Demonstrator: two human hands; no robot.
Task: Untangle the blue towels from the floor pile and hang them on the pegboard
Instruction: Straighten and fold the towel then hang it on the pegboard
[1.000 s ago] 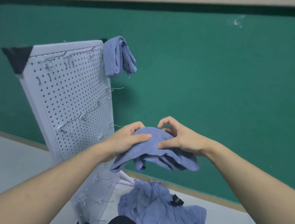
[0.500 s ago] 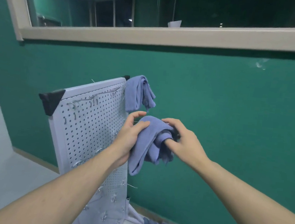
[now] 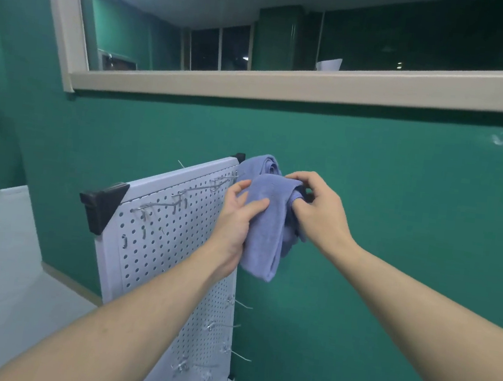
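Up it comes! The blue towel point(image 3: 267, 223) has risen from low over the floor pile to the pegboard point(image 3: 157, 236)'s top corner, at 12 o'clock, against the hung towel point(image 3: 261, 164) — hanging looks imminent. Left hand point(image 3: 237, 220) grips its left fold, thumb across; right hand point(image 3: 313, 210) pinches the bunched right end.
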